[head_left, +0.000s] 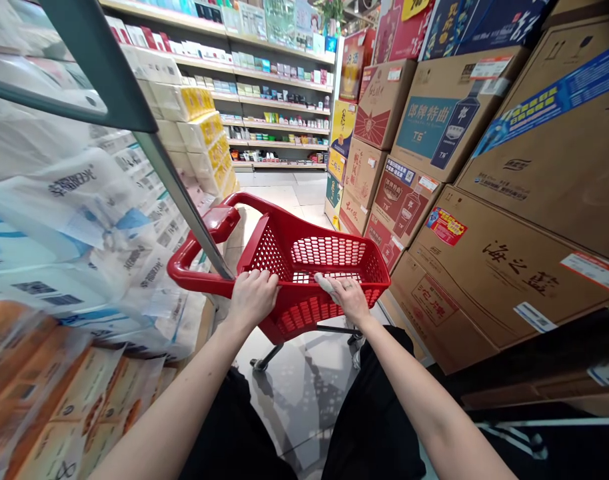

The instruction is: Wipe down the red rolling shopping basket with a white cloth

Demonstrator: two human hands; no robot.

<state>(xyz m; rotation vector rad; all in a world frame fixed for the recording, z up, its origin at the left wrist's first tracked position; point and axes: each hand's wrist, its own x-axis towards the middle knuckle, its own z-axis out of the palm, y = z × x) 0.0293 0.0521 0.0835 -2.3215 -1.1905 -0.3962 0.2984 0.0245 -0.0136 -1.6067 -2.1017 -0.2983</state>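
Observation:
A red plastic shopping cart (334, 257) on wheels stands in the aisle just ahead of me, its perforated basket holding nothing that I can see. My left hand (252, 297) is curled over the near rim of the cart, next to its looped red handle (204, 243). My right hand (349, 297) rests on the same rim further right, fingers closed around a small white object (326, 283) pressed against the rim.
Plastic-wrapped paper packs (84, 220) fill the left side behind a grey metal shelf post (184, 200). Stacked brown cartons (484, 200) wall the right side. Shelves of small goods (279, 100) stand at the aisle's far end. Pale tiled floor (294, 387) runs between.

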